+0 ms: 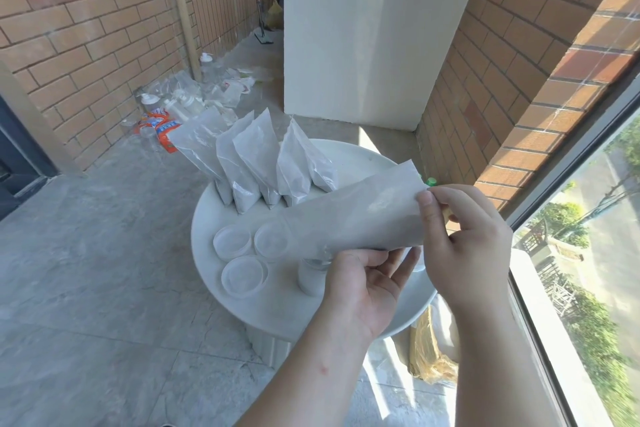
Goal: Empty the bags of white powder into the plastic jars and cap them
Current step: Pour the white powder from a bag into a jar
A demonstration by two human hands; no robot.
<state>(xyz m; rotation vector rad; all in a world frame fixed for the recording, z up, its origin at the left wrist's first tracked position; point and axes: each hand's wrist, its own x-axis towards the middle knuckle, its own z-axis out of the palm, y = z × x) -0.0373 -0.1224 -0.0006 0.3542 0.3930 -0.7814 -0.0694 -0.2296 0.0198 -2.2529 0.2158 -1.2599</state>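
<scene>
I hold one bag of white powder (360, 215) tilted over the round white table (204, 215). My right hand (464, 239) pinches its upper end. My left hand (367, 284) grips its lower edge from below. Under the bag's low end stands a small plastic jar (310, 276) with white powder inside, partly hidden by my left hand. Three white caps (232, 241) (272, 239) (244, 277) lie upside down on the table's left side. Several more bags of powder (256, 163) lean in a row at the back of the table.
Empty bottles, plastic bags and an orange wrapper (166, 128) litter the floor by the brick wall at left. A white pillar (363, 45) stands behind the table. A window (588, 270) runs along the right. A yellowish bag (429, 354) lies on the floor beneath the table's right edge.
</scene>
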